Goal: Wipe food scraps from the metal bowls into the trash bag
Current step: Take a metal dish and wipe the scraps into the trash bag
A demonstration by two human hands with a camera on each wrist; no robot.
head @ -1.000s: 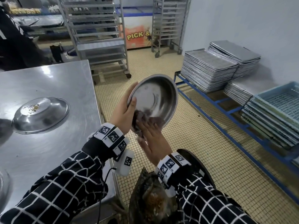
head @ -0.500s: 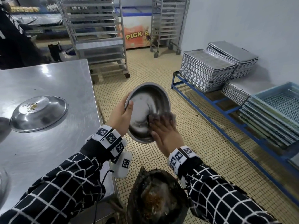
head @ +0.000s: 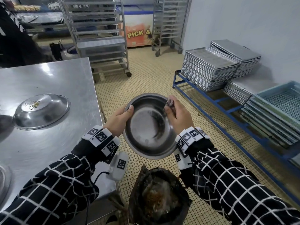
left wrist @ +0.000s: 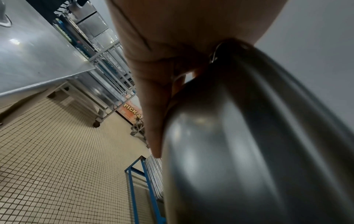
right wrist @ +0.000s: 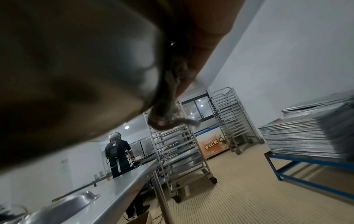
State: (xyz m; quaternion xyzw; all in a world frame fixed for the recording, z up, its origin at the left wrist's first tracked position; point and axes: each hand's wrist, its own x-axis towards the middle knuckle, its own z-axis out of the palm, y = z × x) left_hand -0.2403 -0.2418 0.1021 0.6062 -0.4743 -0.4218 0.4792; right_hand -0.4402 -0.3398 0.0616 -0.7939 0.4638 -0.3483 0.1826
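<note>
Sitting nearest, low in the head view: trash bag (head: 159,197), black, mouth open, brown scraps inside, on the tiled floor (head: 146,82) just right of the steel table (head: 48,143) corner.

Directly above it, metal bowl (head: 150,127) held in the air between both hands, tilted with its inside facing the camera and its lower rim over the bag mouth. Inside looks mostly wiped, dark smear on the right wall.

Left hand (head: 119,120) grips the bowl's left rim: thumb hooked over the edge, fingers (left wrist: 153,115) curled against the underside in the left wrist view.

Right hand (head: 178,114) at the upper right rim, fingers closed on a grey cloth (head: 169,103). Right wrist view shows the cloth (right wrist: 168,115) bunched and hanging past the bowl edge. Whether the cloth touches the rim: cannot tell.

On the table to the left, second bowl (head: 41,111) sits upside down with yellow-brown crumbs on its flat base. Another bowl rim (head: 4,181) is cut off at the near left edge.

Right side: stacked metal trays (head: 209,69) on a blue frame (head: 211,98), pale blue crates (head: 282,101) nearer.

Far: wheeled rack (head: 97,34), chest freezer (head: 138,28) marked "PICK &", second person (right wrist: 116,156) at a far counter.
</note>
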